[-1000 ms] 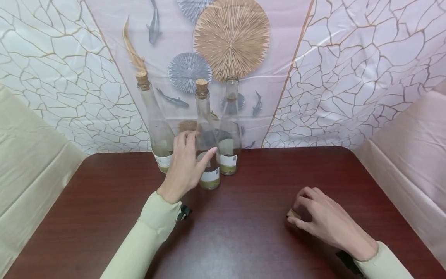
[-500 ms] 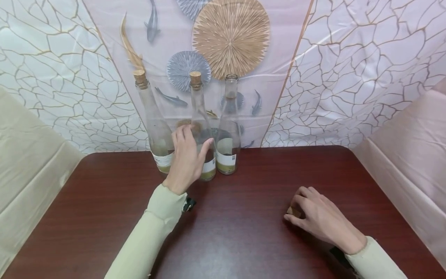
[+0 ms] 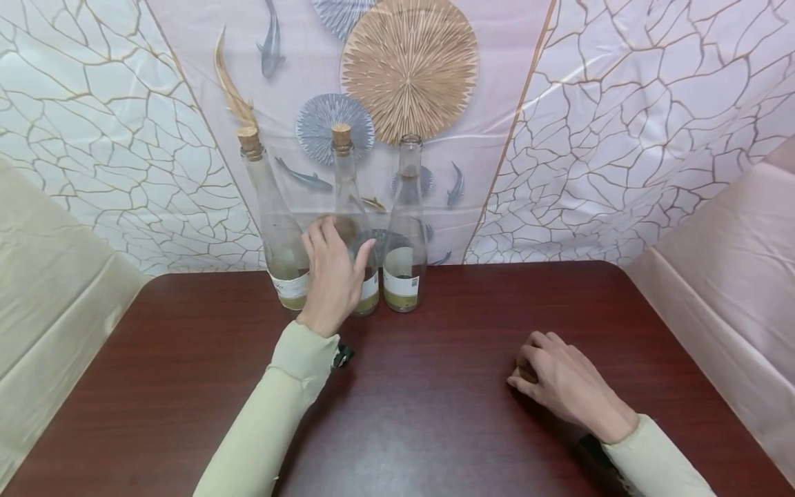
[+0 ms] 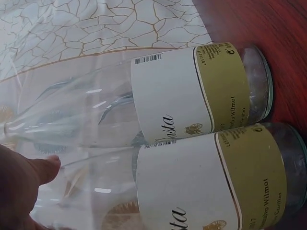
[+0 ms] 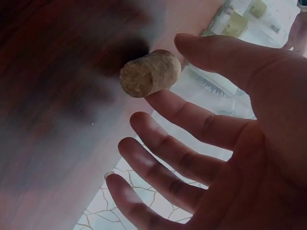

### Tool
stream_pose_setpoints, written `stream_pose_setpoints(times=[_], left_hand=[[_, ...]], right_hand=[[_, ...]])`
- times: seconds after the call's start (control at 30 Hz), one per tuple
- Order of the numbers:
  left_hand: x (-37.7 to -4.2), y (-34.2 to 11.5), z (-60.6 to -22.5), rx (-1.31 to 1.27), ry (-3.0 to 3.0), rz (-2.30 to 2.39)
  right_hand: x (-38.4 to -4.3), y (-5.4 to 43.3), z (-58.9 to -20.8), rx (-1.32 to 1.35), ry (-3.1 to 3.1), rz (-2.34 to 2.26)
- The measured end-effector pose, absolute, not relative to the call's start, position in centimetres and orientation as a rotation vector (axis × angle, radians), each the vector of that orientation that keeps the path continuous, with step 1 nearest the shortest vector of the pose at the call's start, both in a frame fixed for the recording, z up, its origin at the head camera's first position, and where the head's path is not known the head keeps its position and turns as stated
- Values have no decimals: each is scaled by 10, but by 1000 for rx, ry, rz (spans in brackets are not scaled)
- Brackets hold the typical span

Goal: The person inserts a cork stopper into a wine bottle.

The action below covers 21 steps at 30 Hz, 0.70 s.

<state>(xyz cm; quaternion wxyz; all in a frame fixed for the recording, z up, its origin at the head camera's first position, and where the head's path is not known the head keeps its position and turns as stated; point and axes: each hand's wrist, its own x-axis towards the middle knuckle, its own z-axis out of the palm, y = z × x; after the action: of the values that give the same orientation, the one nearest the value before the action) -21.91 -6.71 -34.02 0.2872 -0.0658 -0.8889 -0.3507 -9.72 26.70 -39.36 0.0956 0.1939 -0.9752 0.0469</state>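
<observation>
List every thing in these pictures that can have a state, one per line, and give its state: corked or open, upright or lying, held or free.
Left bottle: upright, corked, free.
Middle bottle: upright, corked, gripped low down by the left hand.
Right bottle: upright, uncorked, mouth open, free.
Loose cork: out of any bottle, pinched between thumb and forefinger of the right hand, low over the table.

Two clear glass bottles [image 4: 192, 139] with white-and-olive labels [image 4: 187, 91] stand side by side on a dark red table [image 4: 268, 24], a fingertip [image 4: 45, 167] pressed against the nearer one.
</observation>
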Motion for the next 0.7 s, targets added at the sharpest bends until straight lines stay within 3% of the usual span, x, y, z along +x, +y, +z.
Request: stream_pose_setpoints(times=[0.7], left_hand=[[-197, -28, -324, -337, -1994, -737]], right_hand=[[-99, 265, -392, 599, -2854, 139]])
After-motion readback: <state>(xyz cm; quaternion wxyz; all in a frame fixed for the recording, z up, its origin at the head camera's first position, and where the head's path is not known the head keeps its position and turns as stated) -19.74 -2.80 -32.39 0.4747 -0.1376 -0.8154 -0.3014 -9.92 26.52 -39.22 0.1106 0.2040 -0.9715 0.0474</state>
